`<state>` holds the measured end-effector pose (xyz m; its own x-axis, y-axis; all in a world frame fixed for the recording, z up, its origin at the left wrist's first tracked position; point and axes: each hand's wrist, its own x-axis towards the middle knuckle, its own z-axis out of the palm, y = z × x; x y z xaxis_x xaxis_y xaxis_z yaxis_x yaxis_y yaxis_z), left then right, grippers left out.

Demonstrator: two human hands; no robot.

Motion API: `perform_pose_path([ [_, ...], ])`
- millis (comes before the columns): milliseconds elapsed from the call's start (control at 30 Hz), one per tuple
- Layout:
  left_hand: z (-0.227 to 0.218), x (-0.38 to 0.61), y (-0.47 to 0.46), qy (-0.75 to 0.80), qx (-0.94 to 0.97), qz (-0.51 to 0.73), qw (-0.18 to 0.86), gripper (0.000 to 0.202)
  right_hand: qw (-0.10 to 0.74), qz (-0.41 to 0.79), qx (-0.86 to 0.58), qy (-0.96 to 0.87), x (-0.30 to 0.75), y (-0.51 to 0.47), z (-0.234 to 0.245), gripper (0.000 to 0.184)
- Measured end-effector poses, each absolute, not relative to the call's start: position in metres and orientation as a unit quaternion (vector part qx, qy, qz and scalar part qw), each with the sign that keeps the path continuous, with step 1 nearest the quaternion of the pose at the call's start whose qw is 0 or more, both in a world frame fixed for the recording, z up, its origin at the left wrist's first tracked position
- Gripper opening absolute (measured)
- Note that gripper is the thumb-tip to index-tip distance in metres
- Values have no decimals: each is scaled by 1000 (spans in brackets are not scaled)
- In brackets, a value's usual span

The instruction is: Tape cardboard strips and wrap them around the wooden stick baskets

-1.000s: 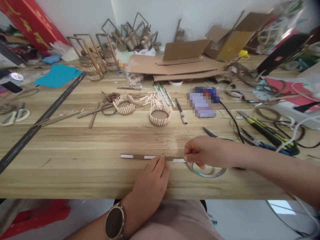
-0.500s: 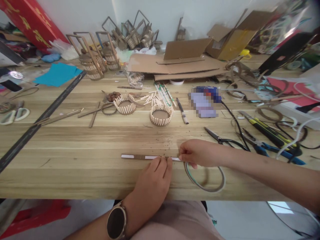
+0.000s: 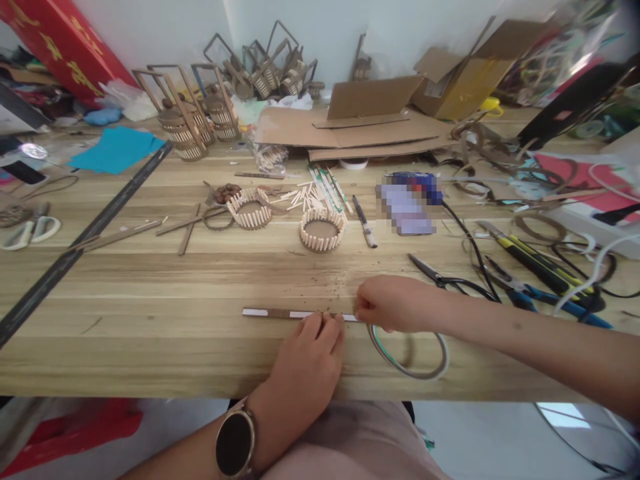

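A narrow brown strip [image 3: 279, 313] with white pieces of tape along its face lies flat near the table's front edge. My left hand [image 3: 310, 350], with a watch at the wrist, holds the strip down with its fingertips close together. At the strip's right end my right hand [image 3: 383, 305] is closed in a pinch on the tape's end; the fingertips are partly hidden. Below that hand a thin ring of tape [image 3: 440, 363], apparently a roll of double-sided tape, stands on the table. Black-handled scissors [image 3: 435, 275] lie just beyond my right forearm.
Two round stick-walled baskets [image 3: 323, 230] stand farther back, near loose sticks [image 3: 303, 195] and a brush-like tool [image 3: 364, 223]. At right lie a glue gun [image 3: 420, 185], a utility knife [image 3: 533, 260] and pliers [image 3: 517, 283]. A black strip [image 3: 95, 230] crosses the left side; cardboard [image 3: 300, 127] lies behind.
My right hand has shifted slightly left and up along the strip, and the tape ring has moved a little with it. My left hand stays on the strip.
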<state>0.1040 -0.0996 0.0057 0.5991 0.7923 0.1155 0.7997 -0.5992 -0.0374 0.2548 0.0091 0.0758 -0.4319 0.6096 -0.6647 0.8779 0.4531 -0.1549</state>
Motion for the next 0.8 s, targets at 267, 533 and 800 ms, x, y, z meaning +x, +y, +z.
perform_pose_path([
  [267, 7, 108, -100, -456, -889, -27, 32, 38, 259, -188, 457, 830, 249, 6, 73, 22],
  [533, 41, 108, -75, -485, -872, 16, -65, 19, 260, -230, 443, 826, 257, 5, 85, 33],
  [800, 58, 112, -60, -522, -829, -87, -181, 24, 222, -159, 476, 836, 258, -16, 103, 26],
])
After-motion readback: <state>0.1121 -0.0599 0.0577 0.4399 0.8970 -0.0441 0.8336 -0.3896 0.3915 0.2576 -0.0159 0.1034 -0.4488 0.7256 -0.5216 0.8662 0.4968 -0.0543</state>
